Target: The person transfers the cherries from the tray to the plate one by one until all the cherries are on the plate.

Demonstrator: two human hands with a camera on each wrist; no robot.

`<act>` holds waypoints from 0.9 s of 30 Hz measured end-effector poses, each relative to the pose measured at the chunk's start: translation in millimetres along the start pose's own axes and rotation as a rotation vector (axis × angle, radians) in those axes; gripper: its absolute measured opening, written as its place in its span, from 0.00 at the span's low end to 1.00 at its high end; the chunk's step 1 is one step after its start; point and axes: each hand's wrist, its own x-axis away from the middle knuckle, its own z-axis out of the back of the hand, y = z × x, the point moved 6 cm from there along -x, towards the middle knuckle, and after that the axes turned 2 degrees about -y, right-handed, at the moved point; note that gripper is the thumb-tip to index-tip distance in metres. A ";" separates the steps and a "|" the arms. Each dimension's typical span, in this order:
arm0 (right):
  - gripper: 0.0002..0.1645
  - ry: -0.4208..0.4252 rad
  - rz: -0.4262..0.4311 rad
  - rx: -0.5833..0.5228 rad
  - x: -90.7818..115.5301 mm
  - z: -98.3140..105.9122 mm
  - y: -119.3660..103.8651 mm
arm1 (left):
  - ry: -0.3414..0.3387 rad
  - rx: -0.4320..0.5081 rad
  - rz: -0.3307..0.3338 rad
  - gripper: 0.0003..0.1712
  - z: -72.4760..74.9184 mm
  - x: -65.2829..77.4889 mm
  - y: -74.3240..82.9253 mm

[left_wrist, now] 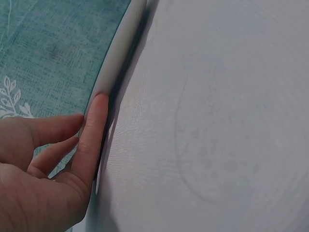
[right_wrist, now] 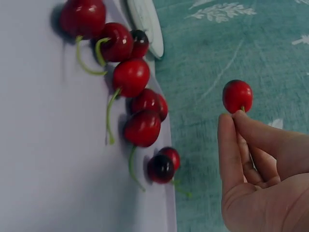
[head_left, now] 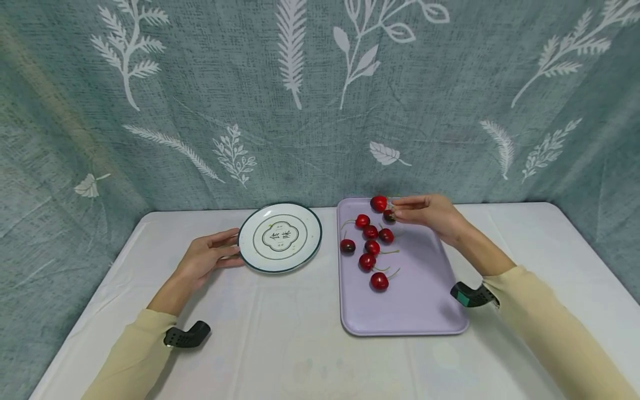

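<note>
A red cherry (right_wrist: 237, 95) hangs from my right hand (head_left: 427, 214), which pinches it by the stem over the far end of the lilac tray (head_left: 410, 300). In the right wrist view it is apart from the other cherries. Close under this hand, a dark cherry (head_left: 389, 216) lies on the tray. To the left, a white plate (head_left: 305, 253) with a dark rim and printed characters stands on the table. My left hand (head_left: 207, 255) touches the plate's left edge with thumb and fingers fairly straight; in the left wrist view its thumb (left_wrist: 94, 135) lies against the rim.
Several more cherries with green stems, among them a near one (head_left: 379, 281), lie along the tray's left half. A white cloth (head_left: 280, 344) covers the table. Behind it hangs a green curtain (head_left: 310, 150) with white leaf prints.
</note>
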 end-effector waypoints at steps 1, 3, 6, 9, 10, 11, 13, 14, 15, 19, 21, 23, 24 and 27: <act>0.28 -0.001 0.000 -0.004 -2.5 -2.3 -1.4 | 0.002 0.000 0.001 0.35 0.0 0.0 -0.1; 0.27 0.002 -0.003 -0.010 -7.3 -6.9 -3.8 | 0.006 -0.004 0.002 0.35 0.2 -0.3 -0.4; 0.27 0.001 -0.003 -0.022 -14.5 -14.1 -7.2 | 0.010 -0.006 0.001 0.35 -0.4 -1.0 -0.5; 0.26 -0.003 0.011 -0.043 -20.5 -22.6 -10.7 | 0.010 0.002 -0.002 0.35 -0.6 -1.6 -0.6; 0.26 -0.008 0.019 -0.046 -22.2 -25.8 -11.8 | 0.006 0.007 -0.005 0.35 -0.9 -1.5 -0.5; 0.26 -0.010 0.025 -0.048 -23.7 -29.2 -12.7 | 0.001 0.014 -0.008 0.35 -1.3 -1.2 -0.4; 0.26 -0.026 0.042 -0.045 -26.8 -36.7 -13.8 | -0.004 0.027 -0.008 0.35 -1.0 -0.1 -0.6; 0.25 -0.034 0.049 -0.044 -28.0 -40.3 -14.3 | -0.006 0.031 -0.006 0.35 -0.8 0.4 -0.8; 0.25 -0.038 0.051 -0.046 -29.3 -43.4 -14.3 | -0.006 0.033 -0.005 0.35 -0.5 1.0 -0.8; 0.25 -0.043 0.043 -0.074 -34.5 -53.4 -12.9 | 0.000 0.038 0.002 0.35 0.8 1.9 -0.5; 0.24 -0.033 0.033 -0.101 -37.6 -57.7 -11.6 | 0.001 0.038 0.001 0.35 0.9 1.9 -0.2; 0.24 -0.030 0.019 -0.118 -41.7 -62.7 -8.7 | 0.001 0.044 -0.003 0.35 0.7 1.6 -0.3; 0.24 -0.026 0.010 -0.127 -44.1 -65.6 -6.8 | 0.004 0.042 -0.001 0.35 1.1 1.1 -0.8; 0.23 -0.015 -0.025 -0.146 -51.5 -75.9 -0.4 | 0.004 0.044 -0.003 0.35 1.1 1.2 -1.2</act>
